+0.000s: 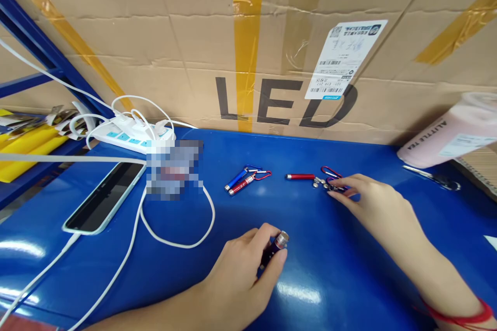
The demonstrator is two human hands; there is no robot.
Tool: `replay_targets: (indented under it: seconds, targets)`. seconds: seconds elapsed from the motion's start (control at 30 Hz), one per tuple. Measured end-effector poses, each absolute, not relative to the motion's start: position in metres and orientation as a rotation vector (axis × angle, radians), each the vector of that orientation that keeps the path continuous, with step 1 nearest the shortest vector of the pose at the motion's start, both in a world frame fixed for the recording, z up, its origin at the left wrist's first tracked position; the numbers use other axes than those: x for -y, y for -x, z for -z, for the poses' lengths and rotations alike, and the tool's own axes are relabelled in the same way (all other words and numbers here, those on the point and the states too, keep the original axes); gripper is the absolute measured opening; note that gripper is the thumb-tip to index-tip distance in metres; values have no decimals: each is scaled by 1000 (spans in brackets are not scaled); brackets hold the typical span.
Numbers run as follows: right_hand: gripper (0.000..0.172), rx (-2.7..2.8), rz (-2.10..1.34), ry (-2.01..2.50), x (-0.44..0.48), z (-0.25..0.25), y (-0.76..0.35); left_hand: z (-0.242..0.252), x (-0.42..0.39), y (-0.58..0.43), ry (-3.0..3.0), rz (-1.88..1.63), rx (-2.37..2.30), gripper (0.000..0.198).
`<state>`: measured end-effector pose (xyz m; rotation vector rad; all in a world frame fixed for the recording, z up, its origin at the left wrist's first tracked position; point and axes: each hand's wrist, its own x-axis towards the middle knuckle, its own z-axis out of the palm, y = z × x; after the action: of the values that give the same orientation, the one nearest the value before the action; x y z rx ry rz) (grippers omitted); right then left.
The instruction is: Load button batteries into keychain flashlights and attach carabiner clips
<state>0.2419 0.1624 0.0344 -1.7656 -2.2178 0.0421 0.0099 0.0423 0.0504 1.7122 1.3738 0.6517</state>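
Lying leftmost on the glossy blue table (322,238): one black-screened phone in a pale case (104,199); then one blue metal cylinder (236,179) beside one red metal cylinder (241,185). Left hand (240,271), thumb and fingers pressed around one short, dark, silver-ended cylinder (271,253): seemingly light, rigid, slick, best held mid-barrel. Farther right lay one slim red rod (301,177); right hand (378,212), fingertips nearly met; hold could not be told.
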Motion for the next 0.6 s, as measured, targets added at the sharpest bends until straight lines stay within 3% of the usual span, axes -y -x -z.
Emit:
replay_targets:
  seconds: [0.37,0.6]
  targets:
    - [12,2216,-26,1668,-159,-40,-230,-38,-43,-8,-1861,-680,-1341,16]
    - [21,2144,-105,1263,-135,-46,-207,-37,-51,-12,-1992,-473,-1407,20]
